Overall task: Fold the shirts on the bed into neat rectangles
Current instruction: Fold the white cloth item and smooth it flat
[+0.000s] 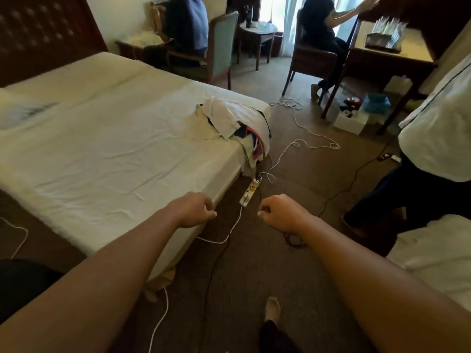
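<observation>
The bed [107,138] has a white sheet with small wrinkles. A pile of shirts [237,121] lies on the far corner of the bed, partly hanging over its edge. The left hand [195,210] is above the near edge of the bed, with loosely curled fingers, holding nothing. The right hand [280,212] is beside the bed, above the carpet, also loosely curled. A power strip [250,191] lies on the floor just beside the bed.

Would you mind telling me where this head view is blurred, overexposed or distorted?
Head view: the window is blown out; the headboard and far corners are smeared; wide-angle bending curves the bed edges; both hands and the pile of shirts are fairly sharp.
</observation>
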`<state>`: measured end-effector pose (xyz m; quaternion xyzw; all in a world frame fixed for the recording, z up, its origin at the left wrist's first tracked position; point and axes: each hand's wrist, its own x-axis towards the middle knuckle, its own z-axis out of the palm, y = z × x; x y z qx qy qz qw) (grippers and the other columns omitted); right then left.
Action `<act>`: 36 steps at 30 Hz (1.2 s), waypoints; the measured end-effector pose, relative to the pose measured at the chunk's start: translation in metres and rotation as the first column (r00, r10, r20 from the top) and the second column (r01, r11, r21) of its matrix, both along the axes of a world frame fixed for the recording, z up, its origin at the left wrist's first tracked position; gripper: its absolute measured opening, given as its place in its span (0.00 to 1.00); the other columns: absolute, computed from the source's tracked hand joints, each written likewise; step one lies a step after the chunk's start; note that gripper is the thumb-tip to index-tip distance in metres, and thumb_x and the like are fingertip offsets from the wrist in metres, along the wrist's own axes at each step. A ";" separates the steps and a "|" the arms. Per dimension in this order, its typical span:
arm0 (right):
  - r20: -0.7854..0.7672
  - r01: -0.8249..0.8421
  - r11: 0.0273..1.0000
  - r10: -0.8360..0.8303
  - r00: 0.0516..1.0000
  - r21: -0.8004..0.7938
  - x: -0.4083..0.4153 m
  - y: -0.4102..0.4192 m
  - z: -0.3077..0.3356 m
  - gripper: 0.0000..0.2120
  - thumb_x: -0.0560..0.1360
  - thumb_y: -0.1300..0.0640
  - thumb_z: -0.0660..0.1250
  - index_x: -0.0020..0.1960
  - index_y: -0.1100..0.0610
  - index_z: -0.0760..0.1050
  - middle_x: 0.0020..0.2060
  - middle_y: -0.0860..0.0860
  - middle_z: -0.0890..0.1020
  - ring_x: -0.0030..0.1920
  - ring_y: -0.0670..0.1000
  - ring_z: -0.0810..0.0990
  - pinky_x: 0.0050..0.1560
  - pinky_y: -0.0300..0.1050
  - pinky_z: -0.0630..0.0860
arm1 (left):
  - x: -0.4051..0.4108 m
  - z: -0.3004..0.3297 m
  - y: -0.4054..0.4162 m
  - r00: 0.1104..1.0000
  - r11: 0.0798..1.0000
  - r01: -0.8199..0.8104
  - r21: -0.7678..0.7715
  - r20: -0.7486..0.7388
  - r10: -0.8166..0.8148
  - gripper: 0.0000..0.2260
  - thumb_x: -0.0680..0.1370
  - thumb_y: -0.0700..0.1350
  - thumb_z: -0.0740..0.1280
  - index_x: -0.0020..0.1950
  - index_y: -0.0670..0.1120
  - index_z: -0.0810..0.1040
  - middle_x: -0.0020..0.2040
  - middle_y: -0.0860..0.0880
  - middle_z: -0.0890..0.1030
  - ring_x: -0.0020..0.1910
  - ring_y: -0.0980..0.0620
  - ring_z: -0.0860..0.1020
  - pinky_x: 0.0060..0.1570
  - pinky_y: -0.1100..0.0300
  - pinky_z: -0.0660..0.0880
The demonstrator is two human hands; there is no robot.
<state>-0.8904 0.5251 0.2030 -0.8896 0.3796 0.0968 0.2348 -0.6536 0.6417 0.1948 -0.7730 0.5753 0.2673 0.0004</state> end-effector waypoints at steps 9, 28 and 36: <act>0.002 -0.151 0.987 0.151 0.989 0.052 0.106 -0.166 -0.011 0.10 0.80 0.51 0.65 0.52 0.56 0.82 0.46 0.52 0.83 0.46 0.53 0.83 0.51 0.54 0.82 | 0.072 0.003 -0.125 0.985 0.985 -0.174 -0.017 0.000 0.174 0.13 0.79 0.57 0.68 0.56 0.50 0.82 0.55 0.50 0.82 0.51 0.50 0.79 0.53 0.52 0.77; -0.086 -0.297 0.955 0.295 0.952 -0.016 0.385 -0.335 -0.028 0.15 0.82 0.49 0.61 0.56 0.57 0.82 0.51 0.54 0.83 0.50 0.56 0.80 0.53 0.54 0.80 | 0.320 0.002 -0.277 0.941 0.942 -0.336 0.018 -0.033 0.336 0.14 0.80 0.57 0.67 0.57 0.49 0.81 0.58 0.48 0.81 0.51 0.49 0.78 0.57 0.50 0.77; -0.146 -0.241 0.970 0.238 0.960 -0.006 0.463 -0.399 -0.033 0.16 0.84 0.51 0.58 0.59 0.60 0.79 0.54 0.56 0.81 0.54 0.57 0.80 0.53 0.49 0.78 | 0.411 0.001 -0.342 0.942 0.941 -0.335 0.047 -0.019 0.336 0.13 0.79 0.57 0.67 0.56 0.50 0.82 0.57 0.49 0.81 0.53 0.49 0.79 0.56 0.49 0.78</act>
